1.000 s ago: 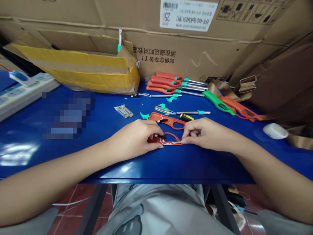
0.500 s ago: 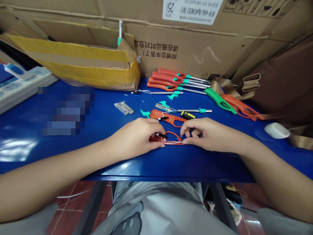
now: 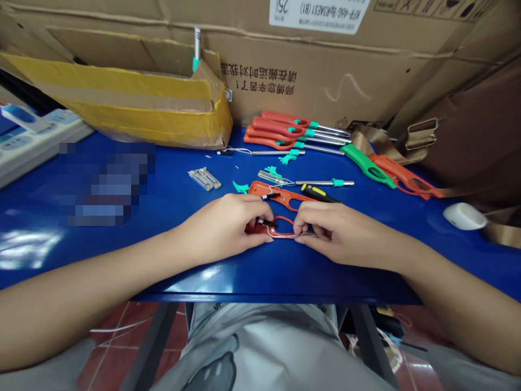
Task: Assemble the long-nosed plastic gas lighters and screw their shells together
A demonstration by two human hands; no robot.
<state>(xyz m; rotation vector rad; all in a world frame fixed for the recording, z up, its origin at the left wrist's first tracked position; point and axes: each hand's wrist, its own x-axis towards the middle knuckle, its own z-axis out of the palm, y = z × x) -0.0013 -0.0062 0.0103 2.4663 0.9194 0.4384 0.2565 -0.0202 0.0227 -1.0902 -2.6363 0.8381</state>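
On the blue table's front part lies an orange lighter shell half (image 3: 284, 219), its loop-shaped trigger opening showing between my hands. My left hand (image 3: 240, 222) is closed around the shell's left end, thumb below and fingers above. Beside those fingertips sits a black igniter (image 3: 266, 223) with a white tip. White wires (image 3: 280, 236) run from it along the shell's lower edge. My right hand (image 3: 325, 228) pinches these wires at the shell's right part, which its fingers mostly cover. Just behind lies another orange shell half (image 3: 285, 195) with a black igniter on it.
Behind are a black-yellow screwdriver (image 3: 319, 193), a metal lighter tube (image 3: 321, 183), clear fuel tanks (image 3: 204, 178) and teal plastic parts (image 3: 241, 187). Several orange lighters (image 3: 280, 130), a green lighter (image 3: 368, 165) and a yellow-taped carton (image 3: 163, 119) stand farther back. At right lies a white case (image 3: 464, 216).
My right hand has moved slightly left along the shell, and its fingers have closed on the wires. My left hand keeps its hold.
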